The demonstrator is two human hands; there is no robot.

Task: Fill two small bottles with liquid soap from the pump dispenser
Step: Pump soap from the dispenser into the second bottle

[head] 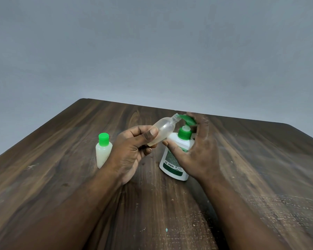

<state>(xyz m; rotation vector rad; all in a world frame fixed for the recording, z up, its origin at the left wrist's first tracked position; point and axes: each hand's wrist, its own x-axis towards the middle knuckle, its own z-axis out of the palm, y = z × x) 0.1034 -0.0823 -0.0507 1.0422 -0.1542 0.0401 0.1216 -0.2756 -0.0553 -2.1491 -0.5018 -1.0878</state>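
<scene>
My left grip (134, 147) grasps the uncapped small bottle (163, 129), tilted, neck at the pump dispenser (171, 160) nozzle. My right grip (197, 152) is unclenched, fingers resting on the pump head (189, 120). The capped bottle (103, 150) stands on the table (61, 177).

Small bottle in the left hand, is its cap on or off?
Off. The small bottle shows a bare threaded neck, tilted toward the spout of the pump dispenser.

Left hand (132, 148) holds uncapped bottle (163, 129), mouth at dispenser (172, 159) spout; right hand (197, 152) rests on pump head (188, 120); capped bottle (103, 152) stands on worktop (61, 141).
</scene>
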